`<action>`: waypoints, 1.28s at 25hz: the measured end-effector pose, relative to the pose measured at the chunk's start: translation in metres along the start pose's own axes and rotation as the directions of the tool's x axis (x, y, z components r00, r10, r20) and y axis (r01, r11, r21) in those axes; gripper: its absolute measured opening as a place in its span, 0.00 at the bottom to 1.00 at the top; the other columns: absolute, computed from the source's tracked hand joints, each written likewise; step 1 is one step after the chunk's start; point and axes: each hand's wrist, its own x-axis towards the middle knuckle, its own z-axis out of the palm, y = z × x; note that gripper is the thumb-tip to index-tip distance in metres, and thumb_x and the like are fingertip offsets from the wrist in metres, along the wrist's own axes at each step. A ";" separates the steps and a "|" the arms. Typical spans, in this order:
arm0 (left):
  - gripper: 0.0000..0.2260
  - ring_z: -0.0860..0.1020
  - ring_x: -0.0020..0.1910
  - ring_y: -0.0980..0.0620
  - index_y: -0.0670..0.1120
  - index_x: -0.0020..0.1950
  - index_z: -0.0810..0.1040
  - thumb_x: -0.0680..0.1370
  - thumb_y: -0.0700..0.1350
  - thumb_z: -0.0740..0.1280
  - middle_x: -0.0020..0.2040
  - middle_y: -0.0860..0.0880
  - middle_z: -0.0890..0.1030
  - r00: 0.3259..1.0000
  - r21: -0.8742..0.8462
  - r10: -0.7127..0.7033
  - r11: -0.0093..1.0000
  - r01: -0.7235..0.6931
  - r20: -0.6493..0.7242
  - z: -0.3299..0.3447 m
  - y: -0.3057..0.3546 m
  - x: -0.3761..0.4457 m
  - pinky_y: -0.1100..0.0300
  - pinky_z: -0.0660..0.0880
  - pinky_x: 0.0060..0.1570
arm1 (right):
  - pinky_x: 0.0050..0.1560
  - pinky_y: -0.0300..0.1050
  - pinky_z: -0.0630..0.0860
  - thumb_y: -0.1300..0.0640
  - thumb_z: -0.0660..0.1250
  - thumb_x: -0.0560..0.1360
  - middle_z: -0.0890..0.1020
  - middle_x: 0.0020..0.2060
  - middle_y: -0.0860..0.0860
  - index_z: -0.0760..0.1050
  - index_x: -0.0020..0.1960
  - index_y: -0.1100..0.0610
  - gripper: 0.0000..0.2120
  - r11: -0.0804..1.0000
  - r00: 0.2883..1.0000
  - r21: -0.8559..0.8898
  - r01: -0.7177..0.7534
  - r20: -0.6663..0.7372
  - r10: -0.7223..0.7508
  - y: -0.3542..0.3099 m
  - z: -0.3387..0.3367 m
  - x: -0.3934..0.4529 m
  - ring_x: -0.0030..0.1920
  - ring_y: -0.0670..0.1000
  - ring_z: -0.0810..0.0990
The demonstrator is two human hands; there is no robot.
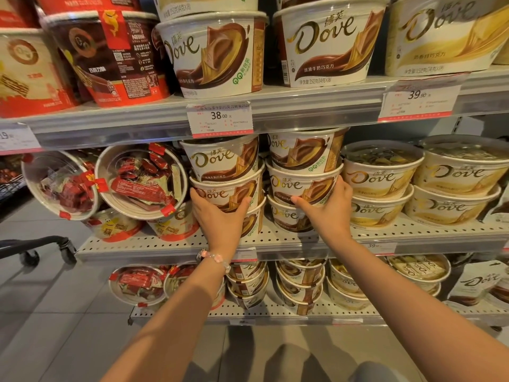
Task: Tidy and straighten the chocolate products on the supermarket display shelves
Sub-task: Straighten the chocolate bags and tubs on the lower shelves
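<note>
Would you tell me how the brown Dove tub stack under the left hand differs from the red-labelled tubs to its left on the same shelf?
The brown Dove stack stands upright, tubs nested three high; the red-labelled tubs are tipped on their sides, clear lids facing out. The Dove stack shows printed cream-and-brown walls; the red-labelled tubs show loose wrapped pieces through their lids. The left hand grips the Dove stack; nothing touches the red-labelled tubs. Both are round tubs on the middle shelf.

Dove tubs (228, 188) | white-brown, upright | two stacks side by side, middle shelf (165, 244)

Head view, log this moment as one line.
left hand: grips middle Dove tub | right hand: grips neighbouring Dove tub | middle shelf
</note>
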 end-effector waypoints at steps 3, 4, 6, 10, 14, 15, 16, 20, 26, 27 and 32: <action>0.54 0.60 0.72 0.45 0.41 0.74 0.51 0.60 0.57 0.79 0.72 0.41 0.61 1.000 -0.015 0.001 1.000 -0.001 -0.006 0.002 0.004 -0.003 0.55 0.57 0.70 | 0.65 0.40 0.59 0.45 0.79 0.59 0.61 0.71 0.55 0.51 0.74 0.57 0.54 0.999 0.999 0.025 -0.023 -0.026 0.024 -0.004 0.003 -0.005 0.71 0.54 0.61; 0.56 0.58 0.72 0.44 0.40 0.74 0.51 0.58 0.58 0.79 0.72 0.40 0.60 1.000 0.000 0.002 1.000 -0.002 -0.005 0.003 0.005 -0.003 0.54 0.56 0.70 | 0.65 0.40 0.58 0.44 0.79 0.58 0.60 0.71 0.55 0.49 0.75 0.56 0.57 1.000 0.999 0.023 -0.021 -0.032 0.022 -0.006 0.005 -0.007 0.72 0.53 0.59; 0.58 0.55 0.73 0.43 0.37 0.73 0.50 0.56 0.59 0.79 0.72 0.39 0.58 1.000 0.042 -0.004 0.999 0.005 -0.012 0.006 0.009 -0.001 0.52 0.53 0.72 | 0.65 0.39 0.57 0.42 0.80 0.55 0.59 0.72 0.55 0.48 0.75 0.55 0.60 1.000 0.999 0.000 -0.005 -0.042 0.005 -0.009 0.009 -0.011 0.72 0.52 0.58; 0.57 0.52 0.73 0.42 0.36 0.74 0.49 0.58 0.57 0.79 0.73 0.38 0.56 1.000 0.061 0.011 0.998 -0.010 -0.016 0.010 0.007 0.001 0.52 0.49 0.72 | 0.63 0.40 0.59 0.41 0.78 0.59 0.61 0.71 0.55 0.49 0.75 0.55 0.56 1.000 0.998 -0.009 0.001 -0.058 -0.001 -0.006 0.010 -0.013 0.71 0.54 0.61; 0.57 0.53 0.73 0.42 0.38 0.74 0.49 0.59 0.56 0.80 0.73 0.39 0.56 1.000 0.062 0.010 0.998 -0.009 -0.022 0.009 0.005 0.001 0.52 0.51 0.71 | 0.62 0.40 0.58 0.43 0.77 0.62 0.62 0.72 0.54 0.50 0.75 0.55 0.53 1.000 0.999 -0.003 0.001 -0.052 -0.001 -0.003 0.009 -0.011 0.71 0.53 0.62; 0.56 0.53 0.72 0.42 0.38 0.74 0.49 0.59 0.56 0.80 0.72 0.39 0.56 1.000 0.062 0.010 0.998 -0.008 -0.024 0.009 0.005 0.001 0.51 0.52 0.71 | 0.64 0.40 0.59 0.44 0.78 0.61 0.63 0.72 0.54 0.51 0.75 0.56 0.53 1.000 0.998 0.002 -0.008 -0.054 0.008 -0.003 0.009 -0.010 0.71 0.53 0.62; 0.56 0.54 0.72 0.42 0.38 0.74 0.49 0.58 0.55 0.80 0.71 0.39 0.56 1.000 0.061 0.009 0.998 -0.007 -0.023 0.009 0.005 0.001 0.51 0.53 0.71 | 0.66 0.42 0.60 0.45 0.78 0.61 0.64 0.71 0.54 0.51 0.75 0.56 0.53 1.000 0.998 0.009 -0.018 -0.054 0.018 -0.003 0.009 -0.010 0.71 0.53 0.63; 0.57 0.53 0.72 0.43 0.38 0.75 0.47 0.60 0.55 0.79 0.72 0.39 0.55 1.000 0.043 -0.002 0.999 0.002 -0.002 0.009 0.003 0.000 0.53 0.52 0.70 | 0.70 0.49 0.65 0.45 0.78 0.61 0.66 0.71 0.54 0.52 0.74 0.58 0.52 0.999 0.998 0.020 -0.049 -0.040 0.050 -0.004 0.010 -0.011 0.71 0.54 0.64; 0.53 0.56 0.72 0.43 0.38 0.74 0.52 0.60 0.54 0.80 0.72 0.40 0.58 1.000 -0.004 -0.002 1.000 0.002 -0.026 0.006 0.002 -0.002 0.54 0.56 0.69 | 0.64 0.47 0.67 0.41 0.78 0.58 0.63 0.69 0.57 0.53 0.73 0.61 0.55 0.992 0.986 -0.056 -0.116 -0.126 0.108 -0.018 0.018 -0.012 0.68 0.56 0.66; 0.53 0.57 0.71 0.43 0.38 0.73 0.53 0.60 0.54 0.80 0.71 0.40 0.59 1.000 0.001 0.006 1.000 -0.006 -0.028 0.006 0.002 -0.003 0.53 0.57 0.68 | 0.63 0.47 0.68 0.41 0.78 0.58 0.64 0.68 0.57 0.54 0.72 0.61 0.54 0.991 0.986 -0.066 -0.114 -0.128 0.105 -0.017 0.017 -0.013 0.67 0.56 0.66; 0.52 0.59 0.70 0.44 0.39 0.74 0.53 0.61 0.54 0.79 0.70 0.40 0.60 0.999 0.038 0.031 0.999 -0.030 -0.029 0.007 0.002 -0.002 0.54 0.59 0.65 | 0.61 0.42 0.67 0.42 0.78 0.59 0.66 0.66 0.56 0.57 0.72 0.61 0.52 0.996 0.991 -0.049 -0.078 -0.116 0.072 -0.012 0.014 -0.012 0.67 0.55 0.68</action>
